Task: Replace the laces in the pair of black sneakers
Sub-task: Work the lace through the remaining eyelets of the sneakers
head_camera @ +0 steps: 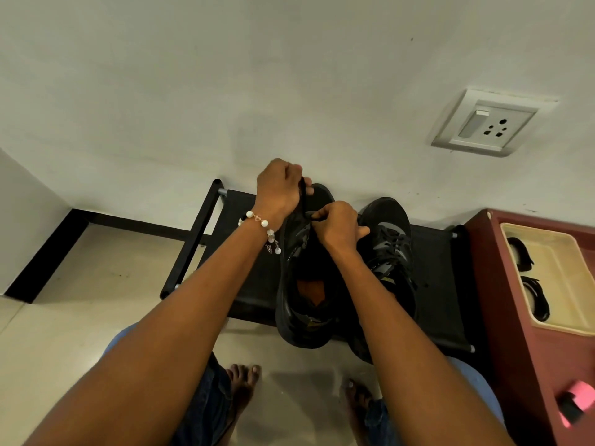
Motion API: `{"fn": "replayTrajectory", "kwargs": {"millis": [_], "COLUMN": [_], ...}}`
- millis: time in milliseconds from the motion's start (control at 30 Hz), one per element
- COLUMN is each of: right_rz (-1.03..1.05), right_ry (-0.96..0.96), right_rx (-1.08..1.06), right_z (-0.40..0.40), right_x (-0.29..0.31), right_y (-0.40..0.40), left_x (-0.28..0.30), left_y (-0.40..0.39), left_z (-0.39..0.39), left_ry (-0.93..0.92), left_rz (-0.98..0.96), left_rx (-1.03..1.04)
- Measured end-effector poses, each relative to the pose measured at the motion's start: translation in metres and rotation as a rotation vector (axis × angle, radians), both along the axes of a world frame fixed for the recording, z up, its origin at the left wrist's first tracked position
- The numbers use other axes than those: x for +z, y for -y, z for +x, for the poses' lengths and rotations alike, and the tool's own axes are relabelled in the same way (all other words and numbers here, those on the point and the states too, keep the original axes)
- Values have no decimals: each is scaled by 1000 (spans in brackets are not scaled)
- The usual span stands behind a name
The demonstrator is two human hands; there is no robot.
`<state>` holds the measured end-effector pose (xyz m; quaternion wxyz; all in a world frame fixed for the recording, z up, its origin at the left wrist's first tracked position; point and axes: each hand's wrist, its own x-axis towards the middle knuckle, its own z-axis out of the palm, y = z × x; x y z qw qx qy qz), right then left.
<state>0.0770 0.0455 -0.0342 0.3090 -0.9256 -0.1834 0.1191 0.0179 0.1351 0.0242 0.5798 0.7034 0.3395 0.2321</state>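
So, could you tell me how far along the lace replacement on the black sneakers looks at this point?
Partway, I'd judge. The right sneaker on the black rack shows laces crossed over its tongue; whether those are new cannot be told. In hand is the left sneaker: the left hand grips a black lace pulled up, and the right hand pinches at its eyelets. Its opening looks unlaced, so most of its threading and tying remains.

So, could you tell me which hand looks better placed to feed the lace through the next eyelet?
Probably the right hand: it pinches at the near sneaker's eyelets, while the left hand holds the lace taut above.
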Motion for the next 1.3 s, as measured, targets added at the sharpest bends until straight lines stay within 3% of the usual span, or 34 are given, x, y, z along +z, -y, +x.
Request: {"fn": "replayTrajectory", "kwargs": {"millis": [67, 167, 233, 333, 400, 467, 533, 733, 833, 1033, 1200, 1267, 1300], "right_rz": [-8, 3, -10, -45, -53, -54, -52, -37, -31, -27, -37, -54, -68], "right_ry": [13, 34, 50, 56, 70, 76, 75, 78, 74, 72, 84, 86, 83], "right_rx": [-6, -5, -5, -4, 1, 3, 8, -26, -38, -59, -56, -47, -38], "right_z": [0, -1, -1, 0, 2, 3, 3, 3, 2, -1, -2, -2, -2], "right_x": [-1, -5, -7, -11, -13, -16, -16, -17, -16, -13, -14, -13, -12], "right_y": [-1, -4, -6, -8, -7, -7, -7, -6, -5, -6, -7, -7, -6], "left_x": [24, 45, 43, 15, -5, -13, -13, 3, 14, 48, 69, 71, 70], "left_y": [0, -5, -6, -9, -11, -14, -18, -26, -29, -25, -28, -32, -33], "left_z": [-1, -1, 0, 2, 0, -5, -6, -5, -6, -10, -13, -17, -19], "left_ry": [213, 355, 182, -326, -654, -822, -822, -493, -216, 381, 828, 802, 695], "left_rz": [-119, -60, 98, 527, 717, 750, 670, 121, -229, -637, -709, -664, -603], "left_rx": [16, -71, -158, -358, -481, -498, -454, -186, -68, -29, -73, -117, -133]}}
